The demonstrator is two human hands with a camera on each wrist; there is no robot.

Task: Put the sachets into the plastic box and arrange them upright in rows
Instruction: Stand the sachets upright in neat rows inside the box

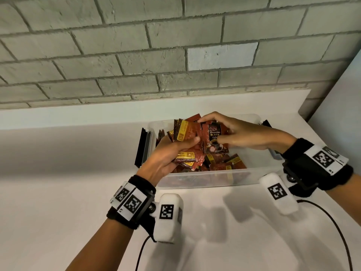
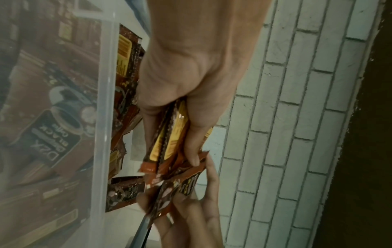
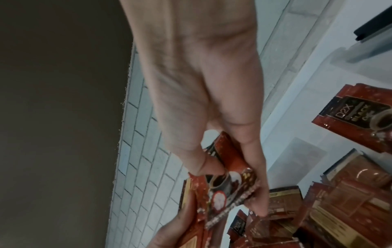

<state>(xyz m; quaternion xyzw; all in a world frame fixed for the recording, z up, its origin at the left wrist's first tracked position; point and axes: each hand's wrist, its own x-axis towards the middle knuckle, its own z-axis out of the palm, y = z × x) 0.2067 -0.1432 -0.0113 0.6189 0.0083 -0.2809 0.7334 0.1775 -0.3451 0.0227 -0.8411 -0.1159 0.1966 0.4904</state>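
Sachets, a fanned red-and-yellow foil bundle (image 1: 185,132), stand roughly upright at centre frame, clenched in the left hand (image 1: 166,155) over the clear plastic box (image 1: 207,179). The right hand (image 1: 242,133) pinches one red black-coffee sachet (image 1: 214,138) just right of the bundle, touching it, its long axis near vertical. I judge it joins that bundle next. Loose sachets (image 1: 224,163) lie flat below. No finished rows are discernible; the box floor is hidden.

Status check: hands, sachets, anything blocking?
Left hand grips a sachet stack; right hand pinches one sachet. Rest lie jumbled in plastic box, no rows. Nothing blocking.
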